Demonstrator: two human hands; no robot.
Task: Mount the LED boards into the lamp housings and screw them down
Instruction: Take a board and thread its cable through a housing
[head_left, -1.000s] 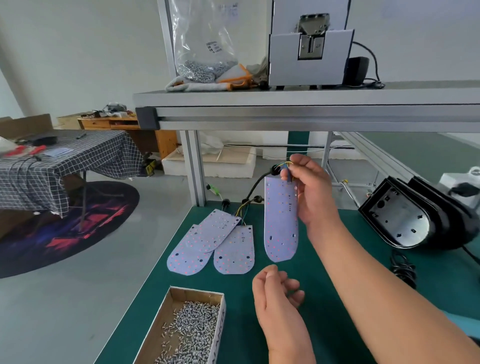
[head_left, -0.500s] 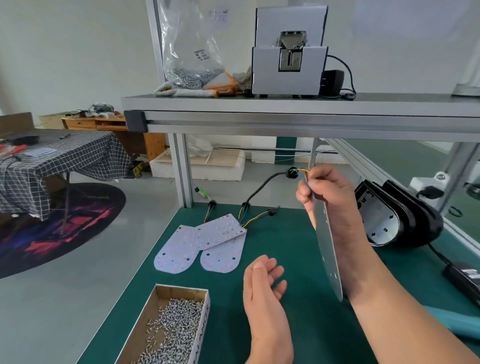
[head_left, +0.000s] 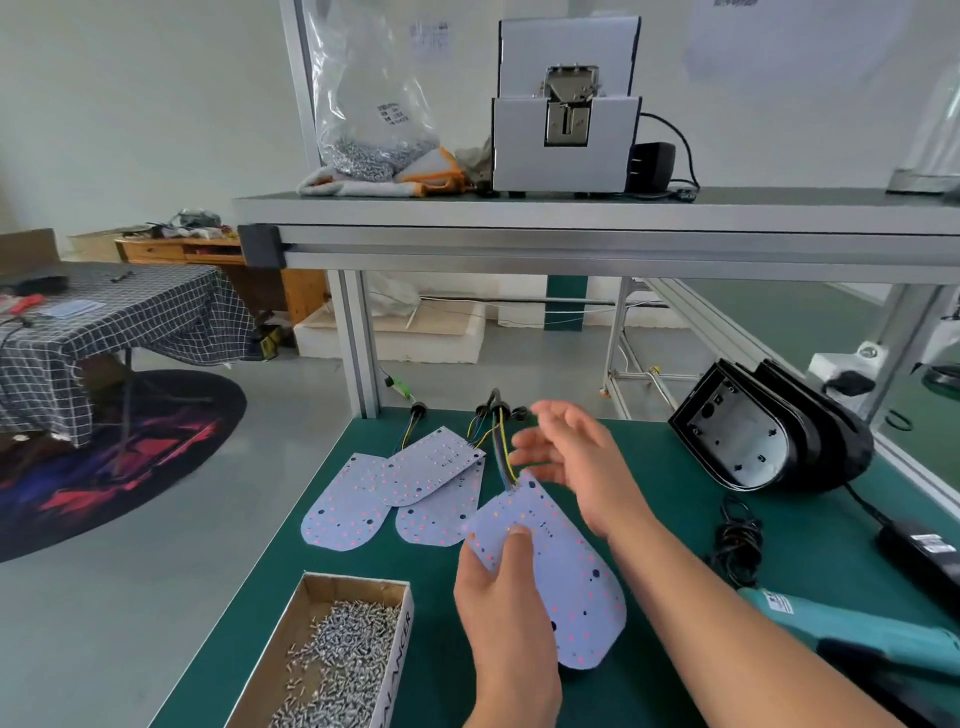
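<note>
My left hand (head_left: 506, 603) pinches a white LED board (head_left: 566, 577) by its left edge, thumb on top, and holds it face up above the green bench (head_left: 675, 649). The board's wires (head_left: 501, 452) run up toward the back. My right hand (head_left: 576, 462) hovers just behind the board with spread, blurred fingers and holds nothing. Three more LED boards (head_left: 400, 488) lie overlapping on the bench to the left. Black lamp housings (head_left: 763, 431) stand on edge at the right, the nearest one showing its empty inside.
A cardboard box of screws (head_left: 337, 660) sits at the front left. A teal power screwdriver (head_left: 852, 634) lies at the right front, with a black adapter (head_left: 924, 551) and coiled cable (head_left: 737, 540) behind it. An overhead shelf (head_left: 571, 218) carries a screw feeder (head_left: 566, 104) and a bag of screws (head_left: 374, 104).
My right hand brought the board down from the air and let it go. My left hand rose and took the board by its edge. The board now lies nearly flat, face up.
</note>
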